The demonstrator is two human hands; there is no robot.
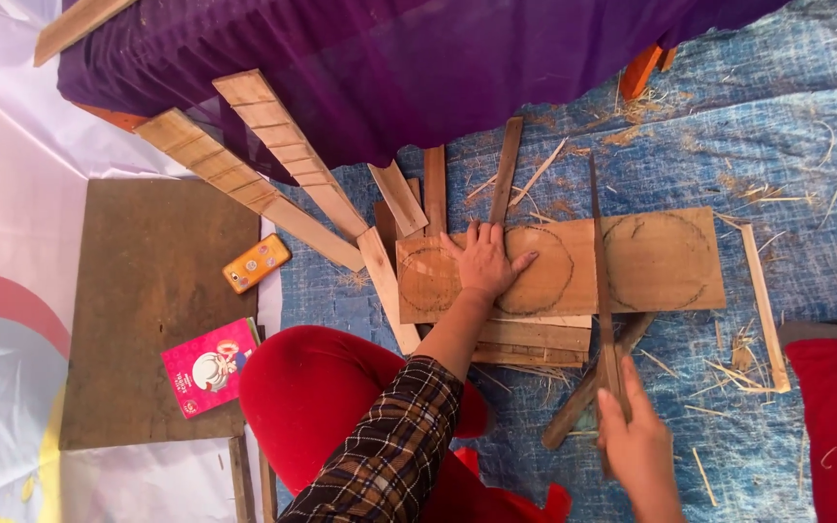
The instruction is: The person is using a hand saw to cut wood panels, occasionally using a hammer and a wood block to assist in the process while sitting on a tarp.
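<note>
The left hand (484,261) lies flat, fingers spread, on the circle-marked plank (632,261) (atop stacked boards); the right hand (636,441) grips a handsaw (601,281) crossing it. Uneven support could bind or skid the blade.

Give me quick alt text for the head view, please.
The left hand presses flat on a wooden board marked with three drawn circles, while the right hand grips a long thin blade laid across it. Around them are wood strips, a purple cloth, an orange phone and blue tarp.
</note>
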